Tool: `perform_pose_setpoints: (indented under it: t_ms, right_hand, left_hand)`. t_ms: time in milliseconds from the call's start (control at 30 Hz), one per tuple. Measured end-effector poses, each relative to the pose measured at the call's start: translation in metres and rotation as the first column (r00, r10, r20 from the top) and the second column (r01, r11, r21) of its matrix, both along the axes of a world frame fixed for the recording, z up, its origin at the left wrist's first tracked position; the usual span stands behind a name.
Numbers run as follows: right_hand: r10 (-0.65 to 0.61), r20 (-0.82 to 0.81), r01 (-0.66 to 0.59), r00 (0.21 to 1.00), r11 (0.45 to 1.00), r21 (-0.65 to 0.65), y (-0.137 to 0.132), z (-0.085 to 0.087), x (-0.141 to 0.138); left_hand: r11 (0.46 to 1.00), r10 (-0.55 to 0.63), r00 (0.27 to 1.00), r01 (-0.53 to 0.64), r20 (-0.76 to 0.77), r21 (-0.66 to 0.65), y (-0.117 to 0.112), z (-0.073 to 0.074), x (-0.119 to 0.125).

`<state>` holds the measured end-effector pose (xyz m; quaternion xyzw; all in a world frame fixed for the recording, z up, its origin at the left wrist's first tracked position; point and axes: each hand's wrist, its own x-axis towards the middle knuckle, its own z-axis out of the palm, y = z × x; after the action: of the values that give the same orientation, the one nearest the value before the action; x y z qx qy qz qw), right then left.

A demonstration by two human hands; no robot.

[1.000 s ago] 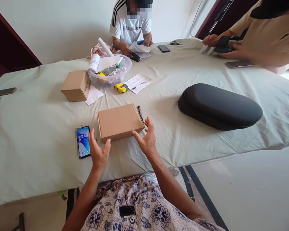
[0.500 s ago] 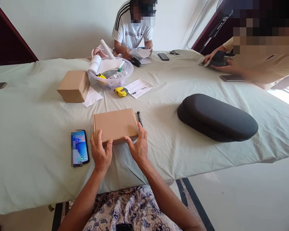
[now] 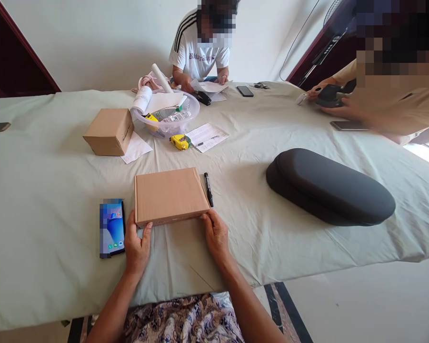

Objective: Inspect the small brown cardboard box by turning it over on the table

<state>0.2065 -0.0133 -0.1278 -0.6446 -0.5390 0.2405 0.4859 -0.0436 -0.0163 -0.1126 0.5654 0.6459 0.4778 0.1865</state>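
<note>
A flat brown cardboard box (image 3: pixel 171 195) lies in front of me on the cloth-covered table, its near edge toward me. My left hand (image 3: pixel 137 245) grips the near left corner, thumb on the front face and fingers along the left side. At the near right corner, my right hand (image 3: pixel 216 233) holds the box between thumb and bent fingers; some fingertips are hidden. A black marker pen (image 3: pixel 208 189) lies just right of the box. Close to my left hand is a smartphone (image 3: pixel 114 228) with its screen lit.
Farther back stand a cubic cardboard box (image 3: pixel 107 131) and a plastic basin (image 3: pixel 167 126) of odds and ends. A yellow tape measure (image 3: pixel 180 141) touches a printed sheet (image 3: pixel 210 137). On the right lies a black hard case (image 3: pixel 328 186). Two people sit across the table, hands occupied.
Both hands have moved from the top and near edge down to the box's near corners, the right one shifting outward. My view has tilted slightly, and the marker shows more fully.
</note>
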Motion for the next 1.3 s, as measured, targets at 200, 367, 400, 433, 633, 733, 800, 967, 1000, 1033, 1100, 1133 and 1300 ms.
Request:
perform_pose_setpoints:
  t_ms: [200,367,400,433,633,733,800,967,1000,1033,1100,1133,1300]
  right_hand:
    - [0.011,0.368,-0.014,0.930,1.000,0.008,0.000,-0.008,-0.003]
    - [0.010,0.390,-0.007,0.921,1.000,-0.010,0.001,-0.009,-0.007]
    - [0.011,0.372,-0.006,0.928,1.000,-0.014,0.001,-0.008,-0.006]
    - [0.011,0.350,-0.005,0.937,1.000,-0.019,0.001,-0.007,-0.006]
    - [0.010,0.037,-0.010,0.999,1.000,0.020,-0.005,0.003,-0.002]
    - [-0.041,-0.144,0.055,0.989,0.994,0.097,-0.015,0.014,-0.005]
    - [-0.077,-0.184,0.106,0.980,0.983,0.150,-0.022,0.024,-0.009]
    - [-0.099,-0.106,0.121,0.989,0.966,0.228,-0.021,0.051,-0.019]
    - [-0.101,-0.096,0.121,0.990,0.965,0.232,-0.019,0.056,-0.020]
    - [-0.105,-0.095,0.125,0.990,0.965,0.233,-0.016,0.059,-0.021]
    - [-0.116,-0.113,0.140,0.987,0.961,0.237,-0.012,0.066,-0.022]
    - [-0.123,-0.126,0.151,0.984,0.960,0.238,-0.010,0.069,-0.023]
    - [-0.145,-0.134,0.169,0.980,0.967,0.190,-0.004,0.078,-0.020]
  left_hand:
    - [0.998,0.011,0.997,-0.015,-0.077,-0.054,-0.002,-0.003,-0.001]
    - [0.998,0.014,0.994,-0.021,-0.112,-0.057,0.000,0.000,-0.001]
    - [0.998,0.011,0.993,-0.017,-0.115,-0.055,0.001,0.001,0.000]
    - [0.999,0.008,0.993,-0.014,-0.115,-0.050,0.001,0.003,0.000]
    - [1.000,-0.001,0.998,-0.001,-0.063,-0.029,-0.009,0.020,0.008]
    - [0.999,0.027,0.997,-0.025,-0.075,0.019,-0.020,0.034,0.011]
    - [0.997,0.057,0.993,-0.051,-0.099,0.065,-0.025,0.043,0.012]
    - [0.985,0.118,0.989,-0.106,-0.085,0.135,-0.023,0.058,0.020]
    - [0.986,0.118,0.990,-0.108,-0.073,0.129,-0.021,0.059,0.022]
    - [0.987,0.116,0.992,-0.108,-0.059,0.120,-0.019,0.060,0.024]
    - [0.991,0.101,0.995,-0.099,-0.021,0.094,-0.016,0.062,0.026]
    - [0.993,0.091,0.996,-0.091,-0.002,0.081,-0.015,0.063,0.026]
    - [0.996,0.058,0.997,-0.054,-0.044,0.073,-0.008,0.070,0.022]
